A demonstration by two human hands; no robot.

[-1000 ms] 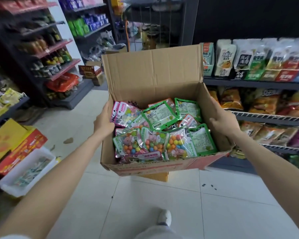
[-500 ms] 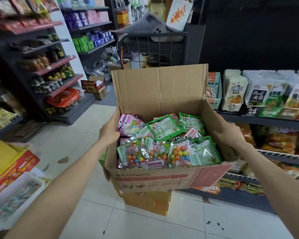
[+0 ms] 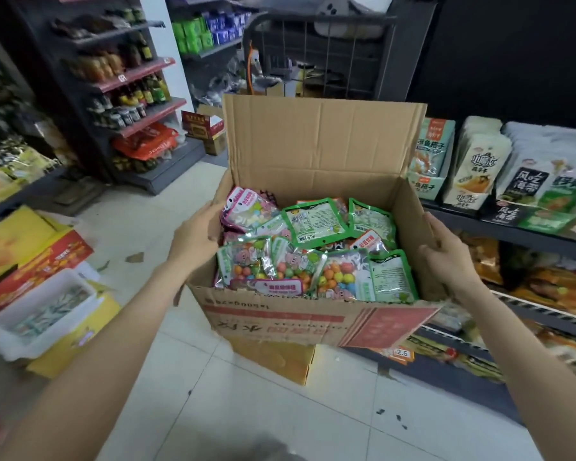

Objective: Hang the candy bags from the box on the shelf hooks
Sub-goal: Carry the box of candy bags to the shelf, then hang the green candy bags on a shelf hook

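Cardboard box (image 3: 300,321): brown corrugated board, creased and dented, rectangular, with its far flap standing upright and a near flap folded outward and down; red print and upside-down lettering run across the near wall.
Box position: held up above the pale tiled floor (image 3: 246,410), between the two hands, with its long axis running left to right across the view and its open top facing up.
Candy bags (image 3: 310,254): glossy, crinkled plastic pouches, flat and roughly rectangular, with green or pink borders; clear windows show round, many-coloured candy balls.
Bag layout: all inside the box, piled loosely and overlapping; the near row leans with its faces toward the camera, and the farther ones lie flatter, some showing printed backs.
Left hand (image 3: 193,237): pressed on the box's left wall, fingers curled over the top edge and gripping it.
Right hand (image 3: 446,251): clamped on the box's right wall, thumb on the rim, fingers wrapped round the outside.
Shelf (image 3: 512,234): dark metal, to the right of the box, lined with matte stand-up snack pouches; lower tiers hold orange-brown packets.
Second carton (image 3: 280,361): yellow-brown cardboard on the floor, directly beneath the held box.
White tub (image 3: 44,327): smooth plastic, rectangular, at lower left, resting on yellow cartons.
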